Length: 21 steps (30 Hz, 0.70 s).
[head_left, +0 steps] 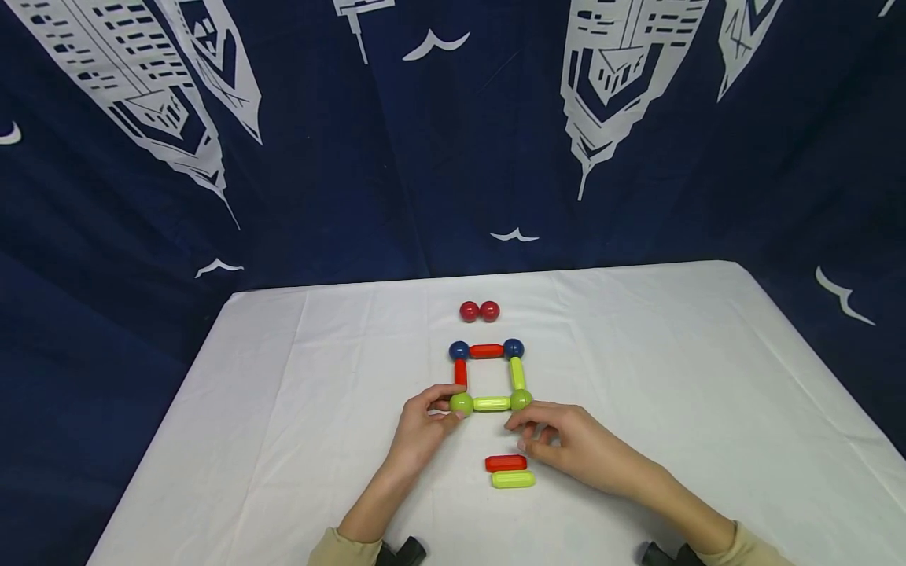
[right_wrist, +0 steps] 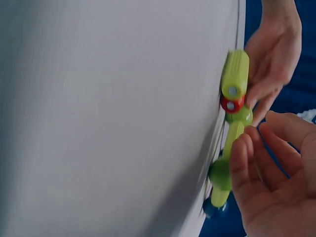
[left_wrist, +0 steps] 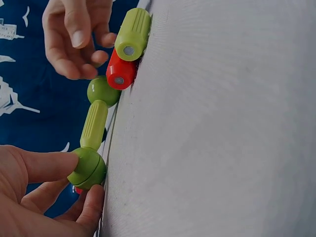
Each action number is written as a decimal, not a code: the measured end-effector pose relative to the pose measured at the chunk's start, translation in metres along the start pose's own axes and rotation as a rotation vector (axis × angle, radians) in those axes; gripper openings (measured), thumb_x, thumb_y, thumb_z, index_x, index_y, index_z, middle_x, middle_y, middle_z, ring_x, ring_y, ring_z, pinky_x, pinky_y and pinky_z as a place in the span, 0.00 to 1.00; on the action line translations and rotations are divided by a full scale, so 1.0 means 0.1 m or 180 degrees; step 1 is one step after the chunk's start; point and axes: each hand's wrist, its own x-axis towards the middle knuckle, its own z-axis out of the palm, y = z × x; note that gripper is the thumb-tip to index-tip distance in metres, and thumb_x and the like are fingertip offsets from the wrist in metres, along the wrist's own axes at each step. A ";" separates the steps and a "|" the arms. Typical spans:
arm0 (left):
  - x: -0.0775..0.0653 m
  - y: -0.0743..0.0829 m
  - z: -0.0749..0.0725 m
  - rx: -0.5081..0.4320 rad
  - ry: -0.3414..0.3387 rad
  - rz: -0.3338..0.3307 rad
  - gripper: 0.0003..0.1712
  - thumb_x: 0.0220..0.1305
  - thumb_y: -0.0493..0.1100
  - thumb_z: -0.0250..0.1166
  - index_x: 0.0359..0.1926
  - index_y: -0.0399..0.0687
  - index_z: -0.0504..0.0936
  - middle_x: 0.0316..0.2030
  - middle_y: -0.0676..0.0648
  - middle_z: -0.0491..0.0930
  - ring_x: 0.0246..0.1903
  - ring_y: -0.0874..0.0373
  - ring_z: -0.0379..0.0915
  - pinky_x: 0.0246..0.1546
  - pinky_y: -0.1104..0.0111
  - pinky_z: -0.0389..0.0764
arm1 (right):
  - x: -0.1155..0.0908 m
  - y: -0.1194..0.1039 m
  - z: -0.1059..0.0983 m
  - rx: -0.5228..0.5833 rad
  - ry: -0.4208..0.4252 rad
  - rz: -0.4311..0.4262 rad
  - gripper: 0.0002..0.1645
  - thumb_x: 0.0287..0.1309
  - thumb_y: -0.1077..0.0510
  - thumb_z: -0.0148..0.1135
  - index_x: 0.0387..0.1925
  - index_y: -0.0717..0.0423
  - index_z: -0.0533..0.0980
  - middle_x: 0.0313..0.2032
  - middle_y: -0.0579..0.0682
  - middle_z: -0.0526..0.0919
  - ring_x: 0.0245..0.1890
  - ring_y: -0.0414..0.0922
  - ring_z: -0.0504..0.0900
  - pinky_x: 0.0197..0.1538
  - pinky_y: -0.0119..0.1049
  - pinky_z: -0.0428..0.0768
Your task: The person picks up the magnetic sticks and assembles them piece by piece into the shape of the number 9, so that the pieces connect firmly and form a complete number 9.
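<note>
A square of magnetic rods and balls lies flat on the table. My left hand (head_left: 419, 428) pinches its near-left green ball (left_wrist: 88, 169) between thumb and fingers. A green rod (head_left: 491, 404) joins that ball to the near-right green ball (head_left: 521, 399). Beside this second ball is my right hand (head_left: 576, 444), fingers loosely bent and nothing held; whether a fingertip touches the ball I cannot tell. The far side has two blue balls (head_left: 459, 350) with a red rod (head_left: 486, 351) between them. Another red rod (head_left: 461, 373) forms the left side, another green rod (head_left: 517, 373) the right.
Nearer the person, a loose red rod (head_left: 506, 463) and a loose green rod (head_left: 513, 479) lie side by side. Two red balls (head_left: 469, 311) sit together beyond the square. A white cloth (head_left: 318, 440) covers the table, and a dark blue printed curtain (head_left: 425, 157) hangs behind.
</note>
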 end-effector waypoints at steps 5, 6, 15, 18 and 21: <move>0.00 -0.01 0.00 -0.0009 -0.0011 0.0002 0.19 0.58 0.28 0.65 0.51 0.42 0.84 0.38 0.47 0.78 0.40 0.54 0.70 0.36 0.72 0.74 | 0.01 -0.02 0.09 -0.0037 -0.0212 -0.0035 0.12 0.61 0.60 0.66 0.46 0.47 0.82 0.35 0.38 0.80 0.35 0.36 0.76 0.38 0.31 0.77; 0.00 -0.01 0.00 -0.0010 -0.0013 0.0000 0.18 0.58 0.28 0.65 0.51 0.42 0.84 0.38 0.47 0.78 0.40 0.54 0.70 0.36 0.72 0.74 | 0.02 -0.03 0.10 -0.0033 -0.0255 -0.0035 0.12 0.61 0.59 0.66 0.47 0.47 0.82 0.35 0.38 0.80 0.35 0.36 0.76 0.38 0.30 0.77; -0.01 -0.01 0.00 -0.0014 -0.0021 0.0026 0.18 0.58 0.29 0.65 0.51 0.42 0.84 0.38 0.47 0.78 0.40 0.54 0.71 0.37 0.72 0.74 | 0.08 -0.08 0.17 -0.0227 -0.0469 0.0008 0.14 0.60 0.59 0.68 0.48 0.48 0.83 0.40 0.33 0.80 0.39 0.34 0.77 0.44 0.32 0.78; 0.00 -0.01 0.00 -0.0022 -0.0030 0.0008 0.18 0.58 0.29 0.65 0.51 0.42 0.84 0.39 0.47 0.78 0.40 0.54 0.71 0.37 0.72 0.74 | 0.05 -0.09 0.16 -0.0378 -0.0464 0.0044 0.15 0.62 0.58 0.66 0.50 0.49 0.82 0.42 0.31 0.79 0.41 0.34 0.76 0.47 0.34 0.77; -0.01 -0.01 -0.01 -0.0025 -0.0035 -0.0007 0.19 0.58 0.29 0.65 0.51 0.42 0.84 0.39 0.47 0.78 0.40 0.54 0.70 0.37 0.72 0.74 | 0.01 -0.09 0.13 -0.0324 -0.0400 0.0122 0.14 0.64 0.59 0.64 0.51 0.48 0.82 0.43 0.32 0.78 0.42 0.35 0.75 0.47 0.34 0.76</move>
